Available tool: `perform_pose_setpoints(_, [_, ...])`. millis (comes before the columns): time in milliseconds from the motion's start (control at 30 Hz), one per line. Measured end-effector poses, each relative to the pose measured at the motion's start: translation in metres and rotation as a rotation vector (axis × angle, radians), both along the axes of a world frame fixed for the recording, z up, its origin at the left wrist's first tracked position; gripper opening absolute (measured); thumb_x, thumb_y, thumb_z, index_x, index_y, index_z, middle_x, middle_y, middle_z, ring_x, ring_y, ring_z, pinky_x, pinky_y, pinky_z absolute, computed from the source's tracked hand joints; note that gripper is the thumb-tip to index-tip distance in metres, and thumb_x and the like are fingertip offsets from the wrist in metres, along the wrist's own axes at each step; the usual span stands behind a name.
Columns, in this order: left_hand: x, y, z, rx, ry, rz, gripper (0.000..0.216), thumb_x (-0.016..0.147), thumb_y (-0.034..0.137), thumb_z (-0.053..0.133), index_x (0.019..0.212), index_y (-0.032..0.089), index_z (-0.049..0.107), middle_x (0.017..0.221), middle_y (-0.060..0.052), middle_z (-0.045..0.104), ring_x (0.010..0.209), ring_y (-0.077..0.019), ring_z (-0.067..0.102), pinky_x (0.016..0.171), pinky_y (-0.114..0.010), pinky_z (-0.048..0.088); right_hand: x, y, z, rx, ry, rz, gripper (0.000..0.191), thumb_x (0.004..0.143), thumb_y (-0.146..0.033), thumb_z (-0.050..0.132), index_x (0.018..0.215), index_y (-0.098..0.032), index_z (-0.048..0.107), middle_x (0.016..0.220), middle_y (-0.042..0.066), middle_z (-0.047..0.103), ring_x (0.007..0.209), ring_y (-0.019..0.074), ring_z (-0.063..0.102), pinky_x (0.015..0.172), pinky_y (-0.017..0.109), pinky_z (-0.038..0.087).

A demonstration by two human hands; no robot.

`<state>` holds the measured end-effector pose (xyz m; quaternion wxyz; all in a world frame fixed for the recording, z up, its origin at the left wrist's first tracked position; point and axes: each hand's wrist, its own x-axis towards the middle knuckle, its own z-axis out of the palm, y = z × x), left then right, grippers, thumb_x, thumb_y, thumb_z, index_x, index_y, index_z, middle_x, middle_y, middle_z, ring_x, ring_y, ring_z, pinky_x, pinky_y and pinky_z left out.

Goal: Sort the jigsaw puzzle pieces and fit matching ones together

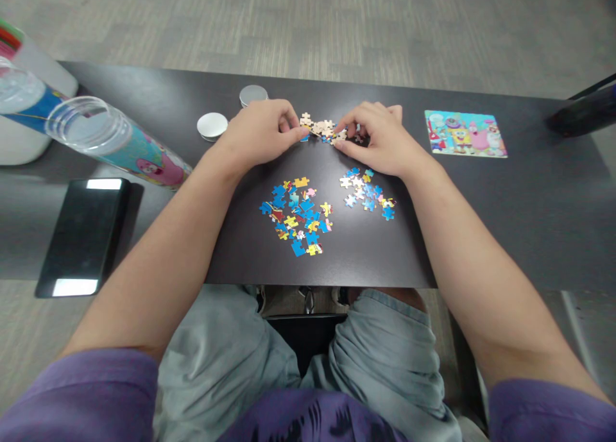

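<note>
My left hand (260, 134) and my right hand (378, 137) rest on a dark table (481, 204), fingertips meeting over a small heap of face-down puzzle pieces (321, 129). Each hand pinches at pieces in that heap; which piece each one grips is hidden by the fingers. Nearer to me lie two loose piles of colourful face-up pieces: a bigger pile (297, 216) and a smaller pile (366, 195) just under my right wrist.
A printed cartoon picture card (466, 134) lies at the right. Two round metal lids (212, 125) (253, 95) sit behind my left hand. A clear tube (115, 140) lies on its side at the left, above a black phone (81, 235). A white container (29, 95) stands far left.
</note>
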<state>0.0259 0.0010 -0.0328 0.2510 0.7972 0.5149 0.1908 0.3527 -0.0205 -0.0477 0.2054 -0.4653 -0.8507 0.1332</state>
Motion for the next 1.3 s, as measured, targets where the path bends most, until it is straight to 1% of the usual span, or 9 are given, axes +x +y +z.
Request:
perform_pose_setpoints(200, [-0.01, 0.008, 0.002, -0.133, -0.083, -0.025, 0.047, 0.08, 0.061, 0.108, 0.103, 0.03, 0.08, 0.099, -0.002, 0.08, 0.089, -0.0283, 0.069, 0.083, -0.045, 0.047, 0.0, -0.001, 0.0, 0.007, 0.005, -0.005, 0.029, 0.113, -0.061, 0.08, 0.132, -0.039, 0.084, 0.129, 0.01, 0.088, 0.128, 0.0487, 0.078, 0.128, 0.082, 0.05])
perform_pose_setpoints(400, [-0.012, 0.008, 0.009, -0.096, -0.057, -0.046, 0.031, 0.095, 0.06, 0.092, 0.103, 0.03, 0.085, 0.096, -0.004, 0.082, 0.089, -0.0292, 0.069, 0.083, -0.046, 0.048, -0.001, -0.001, 0.001, -0.005, 0.001, -0.01, 0.028, 0.112, -0.057, 0.08, 0.134, -0.039, 0.084, 0.131, 0.011, 0.089, 0.129, 0.0489, 0.079, 0.13, 0.082, 0.048])
perform_pose_setpoints(533, [-0.006, 0.004, 0.009, -0.174, -0.058, -0.027, 0.051, 0.075, 0.069, 0.105, 0.099, 0.03, 0.082, 0.098, -0.004, 0.079, 0.088, -0.0288, 0.069, 0.085, -0.047, 0.047, -0.001, 0.0, 0.0, -0.005, 0.001, -0.012, 0.029, 0.112, -0.058, 0.083, 0.133, -0.038, 0.084, 0.13, 0.012, 0.087, 0.131, 0.0504, 0.078, 0.13, 0.081, 0.049])
perform_pose_setpoints(667, [-0.007, 0.0, 0.018, -0.284, -0.005, -0.145, 0.073, 0.053, 0.081, 0.113, 0.1, 0.031, 0.088, 0.104, -0.005, 0.076, 0.091, -0.0283, 0.067, 0.085, -0.047, 0.047, -0.001, 0.001, 0.0, 0.005, 0.011, -0.008, 0.03, 0.114, -0.062, 0.08, 0.133, -0.04, 0.084, 0.128, 0.011, 0.09, 0.126, 0.0489, 0.079, 0.129, 0.081, 0.049])
perform_pose_setpoints(767, [-0.008, -0.003, 0.021, -0.297, -0.042, -0.167, 0.069, 0.064, 0.086, 0.107, 0.1, 0.031, 0.086, 0.1, -0.005, 0.075, 0.09, -0.0292, 0.067, 0.087, -0.049, 0.047, 0.0, 0.0, 0.0, 0.0, 0.018, -0.01, 0.033, 0.116, -0.066, 0.076, 0.133, -0.039, 0.084, 0.13, 0.012, 0.09, 0.129, 0.0505, 0.079, 0.129, 0.081, 0.048])
perform_pose_setpoints(867, [-0.004, -0.004, 0.017, -0.174, -0.142, -0.118, 0.062, 0.079, 0.083, 0.096, 0.11, 0.032, 0.081, 0.098, -0.004, 0.075, 0.088, -0.0297, 0.065, 0.089, -0.051, 0.048, -0.001, 0.0, 0.0, 0.007, 0.008, -0.012, 0.031, 0.117, -0.064, 0.075, 0.133, -0.039, 0.085, 0.129, 0.012, 0.089, 0.129, 0.0493, 0.08, 0.128, 0.081, 0.049])
perform_pose_setpoints(1033, [0.008, -0.008, 0.007, 0.054, -0.119, -0.117, 0.056, 0.098, 0.072, 0.085, 0.135, 0.03, 0.085, 0.125, -0.009, 0.079, 0.112, -0.0345, 0.07, 0.105, -0.055, 0.052, -0.004, 0.0, -0.002, 0.026, -0.024, -0.016, 0.026, 0.116, -0.059, 0.076, 0.132, -0.04, 0.086, 0.125, 0.01, 0.089, 0.122, 0.0449, 0.078, 0.127, 0.08, 0.051])
perform_pose_setpoints(1133, [0.014, -0.01, 0.006, 0.113, -0.035, -0.122, 0.053, 0.104, 0.073, 0.075, 0.128, 0.029, 0.09, 0.13, -0.011, 0.078, 0.12, -0.0373, 0.069, 0.106, -0.057, 0.048, -0.005, -0.001, -0.002, 0.022, -0.018, -0.023, 0.026, 0.115, -0.059, 0.078, 0.131, -0.04, 0.085, 0.126, 0.011, 0.089, 0.123, 0.046, 0.078, 0.128, 0.08, 0.051])
perform_pose_setpoints(1300, [0.011, -0.007, 0.015, -0.034, -0.157, -0.039, 0.043, 0.101, 0.071, 0.083, 0.111, 0.03, 0.087, 0.111, -0.007, 0.081, 0.095, -0.0314, 0.069, 0.09, -0.051, 0.049, -0.005, -0.003, 0.001, -0.005, 0.001, -0.021, 0.029, 0.115, -0.062, 0.075, 0.13, -0.039, 0.085, 0.128, 0.01, 0.089, 0.125, 0.0453, 0.077, 0.129, 0.081, 0.048])
